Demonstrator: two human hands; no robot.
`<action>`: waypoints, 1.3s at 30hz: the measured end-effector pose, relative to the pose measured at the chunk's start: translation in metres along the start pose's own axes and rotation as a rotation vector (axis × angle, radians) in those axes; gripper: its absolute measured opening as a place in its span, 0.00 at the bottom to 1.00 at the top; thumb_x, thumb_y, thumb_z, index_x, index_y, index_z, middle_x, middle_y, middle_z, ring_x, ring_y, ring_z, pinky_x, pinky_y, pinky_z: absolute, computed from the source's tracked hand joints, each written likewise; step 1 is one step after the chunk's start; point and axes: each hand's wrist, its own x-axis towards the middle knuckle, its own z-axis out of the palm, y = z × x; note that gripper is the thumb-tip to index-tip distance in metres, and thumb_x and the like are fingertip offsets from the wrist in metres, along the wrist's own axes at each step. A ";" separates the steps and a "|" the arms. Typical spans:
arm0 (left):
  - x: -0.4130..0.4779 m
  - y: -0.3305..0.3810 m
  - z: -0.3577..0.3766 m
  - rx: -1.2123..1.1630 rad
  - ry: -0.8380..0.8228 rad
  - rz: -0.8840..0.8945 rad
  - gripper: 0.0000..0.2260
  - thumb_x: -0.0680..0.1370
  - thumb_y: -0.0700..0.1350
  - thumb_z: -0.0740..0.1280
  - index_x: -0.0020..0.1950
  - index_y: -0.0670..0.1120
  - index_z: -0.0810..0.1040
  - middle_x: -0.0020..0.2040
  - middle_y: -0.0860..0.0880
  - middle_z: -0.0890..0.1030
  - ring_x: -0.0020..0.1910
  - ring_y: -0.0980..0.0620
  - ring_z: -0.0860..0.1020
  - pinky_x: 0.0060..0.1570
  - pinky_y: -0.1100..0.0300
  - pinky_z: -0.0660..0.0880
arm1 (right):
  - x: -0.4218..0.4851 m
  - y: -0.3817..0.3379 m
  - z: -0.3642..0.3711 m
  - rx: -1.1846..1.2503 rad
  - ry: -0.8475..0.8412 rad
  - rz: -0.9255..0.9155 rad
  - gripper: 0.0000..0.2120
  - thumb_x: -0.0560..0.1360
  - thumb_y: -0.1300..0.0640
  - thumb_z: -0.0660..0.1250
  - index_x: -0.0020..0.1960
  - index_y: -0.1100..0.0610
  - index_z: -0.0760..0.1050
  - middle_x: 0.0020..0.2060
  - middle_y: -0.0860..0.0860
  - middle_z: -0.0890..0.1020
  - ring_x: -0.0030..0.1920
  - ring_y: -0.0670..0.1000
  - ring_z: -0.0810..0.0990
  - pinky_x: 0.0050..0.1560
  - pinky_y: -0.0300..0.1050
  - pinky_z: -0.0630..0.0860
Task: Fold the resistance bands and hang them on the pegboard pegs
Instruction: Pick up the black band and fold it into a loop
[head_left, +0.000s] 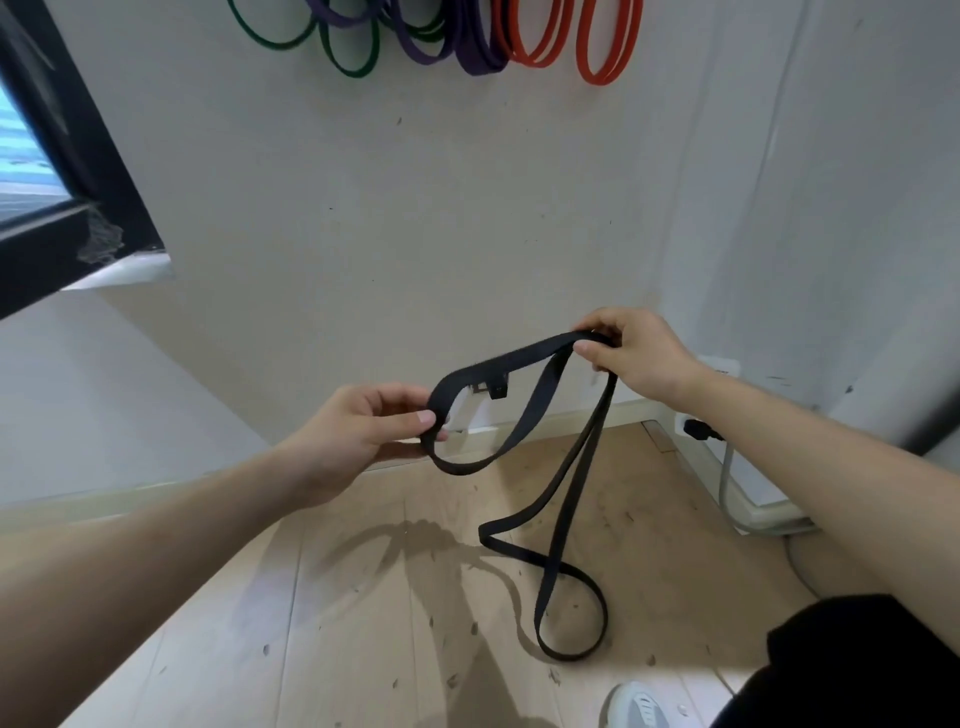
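Note:
A long black resistance band (524, 358) stretches between both hands in front of the wall. My left hand (363, 431) pinches one bend of it at mid-left. My right hand (634, 353) grips another bend higher up on the right. From the right hand a long twisted loop (571, 566) of the band hangs down to the wooden floor. A shorter loop sags between the hands. At the top of the view, green bands (348, 57), purple bands (467, 52) and orange bands (597, 57) hang on the wall; their pegs are out of frame.
A dark window frame (78, 171) stands at the left. A white power strip with a black plug (701, 431) and a grey cable (727, 488) lie at the right by the baseboard. My shoe (644, 706) shows at the bottom.

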 end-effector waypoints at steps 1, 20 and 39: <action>0.000 0.000 -0.001 -0.009 0.009 0.019 0.10 0.80 0.33 0.65 0.60 0.39 0.81 0.48 0.42 0.86 0.51 0.46 0.84 0.59 0.50 0.81 | 0.000 0.000 0.000 -0.013 -0.007 -0.001 0.06 0.80 0.59 0.68 0.56 0.55 0.81 0.39 0.54 0.82 0.38 0.48 0.79 0.51 0.49 0.79; 0.001 -0.013 -0.039 0.772 0.183 0.057 0.23 0.75 0.28 0.65 0.58 0.53 0.83 0.57 0.54 0.83 0.53 0.54 0.82 0.52 0.65 0.78 | -0.005 -0.012 0.003 0.155 -0.114 -0.006 0.08 0.79 0.60 0.69 0.57 0.55 0.82 0.49 0.61 0.84 0.44 0.47 0.81 0.53 0.40 0.80; 0.005 0.004 0.029 0.688 -0.006 0.245 0.21 0.77 0.51 0.74 0.69 0.52 0.76 0.60 0.55 0.82 0.60 0.58 0.79 0.65 0.57 0.74 | -0.025 -0.061 0.030 0.216 -0.467 -0.172 0.14 0.75 0.68 0.71 0.60 0.59 0.77 0.50 0.58 0.85 0.48 0.48 0.83 0.51 0.37 0.78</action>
